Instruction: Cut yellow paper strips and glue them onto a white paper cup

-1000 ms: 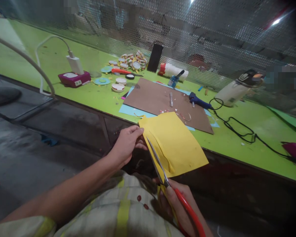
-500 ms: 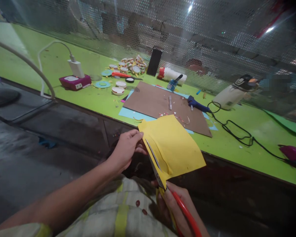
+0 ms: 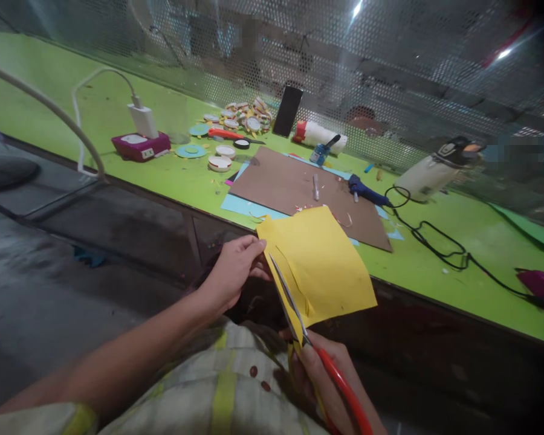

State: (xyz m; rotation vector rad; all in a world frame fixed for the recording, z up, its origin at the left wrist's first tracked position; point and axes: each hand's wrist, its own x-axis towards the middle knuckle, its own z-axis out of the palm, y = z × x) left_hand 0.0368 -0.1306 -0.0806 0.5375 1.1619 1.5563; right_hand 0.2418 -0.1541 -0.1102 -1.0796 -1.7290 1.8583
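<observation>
Yellow sheet [image 3: 330,260]: held near the green table's [image 3: 176,181] front edge.
Left hand [image 3: 238,269]: pinched on the sheet's left edge.
Right hand [image 3: 329,368]: wrapped around red-handled scissors [image 3: 343,385], blades along that edge.
Room: a gap is left between table and shirt [image 3: 185,386].

And there's passing room left of the left hand [image 3: 238,266], but the scissors [image 3: 333,367] bar its near right, while beyond the yellow sheet [image 3: 330,266], glue gun [image 3: 367,191] and looping black cord [image 3: 466,258] obstruct the far right!
</observation>
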